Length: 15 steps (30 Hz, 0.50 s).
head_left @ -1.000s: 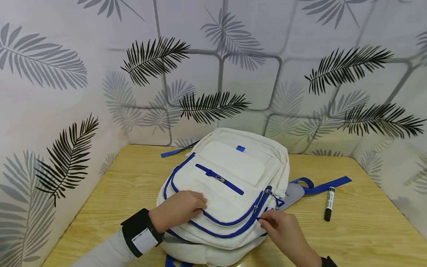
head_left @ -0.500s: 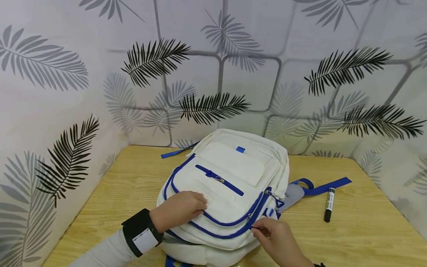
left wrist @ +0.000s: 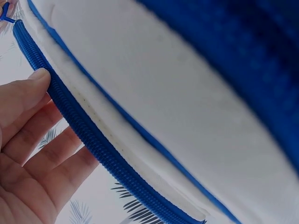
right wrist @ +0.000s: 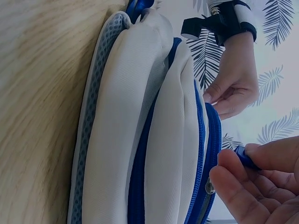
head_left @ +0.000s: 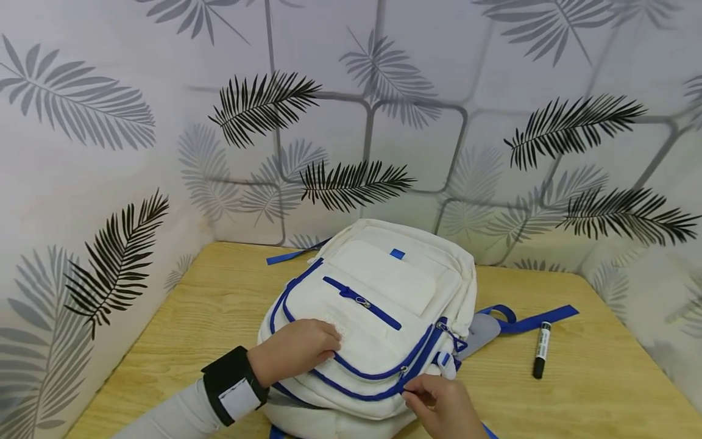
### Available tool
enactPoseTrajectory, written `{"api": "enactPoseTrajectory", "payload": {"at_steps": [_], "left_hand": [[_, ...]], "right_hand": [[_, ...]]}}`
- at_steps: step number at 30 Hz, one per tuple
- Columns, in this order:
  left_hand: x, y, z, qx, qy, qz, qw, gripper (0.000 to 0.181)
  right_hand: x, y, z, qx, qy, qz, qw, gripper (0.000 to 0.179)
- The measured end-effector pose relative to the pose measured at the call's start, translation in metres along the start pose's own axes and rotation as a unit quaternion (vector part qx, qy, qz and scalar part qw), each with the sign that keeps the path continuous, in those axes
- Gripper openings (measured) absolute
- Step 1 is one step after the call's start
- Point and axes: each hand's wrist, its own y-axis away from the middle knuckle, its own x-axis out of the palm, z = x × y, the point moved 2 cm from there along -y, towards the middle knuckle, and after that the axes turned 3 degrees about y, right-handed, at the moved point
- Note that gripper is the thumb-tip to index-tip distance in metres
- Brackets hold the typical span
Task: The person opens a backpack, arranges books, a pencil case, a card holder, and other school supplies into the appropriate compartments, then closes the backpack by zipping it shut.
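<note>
A white backpack [head_left: 384, 274] with blue zippers lies front side up on the table. My left hand [head_left: 298, 350] grips the lower edge of its front pocket; in the left wrist view the thumb [left wrist: 39, 81] presses the blue zipper [left wrist: 86, 128], with the fingers along the far side. At the pocket's lower right corner, my right hand [head_left: 439, 402] pinches a blue zipper pull [right wrist: 246, 157] between thumb and fingertips. Beside those fingertips the metal slider [right wrist: 210, 187] sits on the zipper track. Part of the pull is hidden by the fingers.
A black-and-white marker [head_left: 542, 350] lies on the wooden table [head_left: 592, 378] to the backpack's right. Blue straps [head_left: 540, 319] stretch out beside it. A wall with printed leaves [head_left: 356, 122] stands behind the table.
My right hand has moved down and left along the pocket's zipper, and the slider has travelled with it. The left hand keeps its hold. The head view has tilted slightly.
</note>
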Motion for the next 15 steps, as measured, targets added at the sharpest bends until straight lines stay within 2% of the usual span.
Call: {"api": "enactPoseTrajectory", "payload": {"at_steps": [5,12,15], "left_hand": [[0.002,0.0,0.0,0.002,-0.007,-0.001,1.0,0.016],[0.002,0.0,-0.001,0.0,-0.011,-0.016,0.9998,0.017],[0.003,0.0,-0.002,-0.005,-0.012,-0.018,0.9998,0.018]], "right_hand": [[0.005,0.0,0.003,0.006,-0.02,0.027,0.9994,0.005],[0.012,-0.001,0.012,-0.045,-0.022,0.027,0.9984,0.005],[0.015,-0.002,0.014,-0.028,-0.029,0.047,0.9981,0.005]]}}
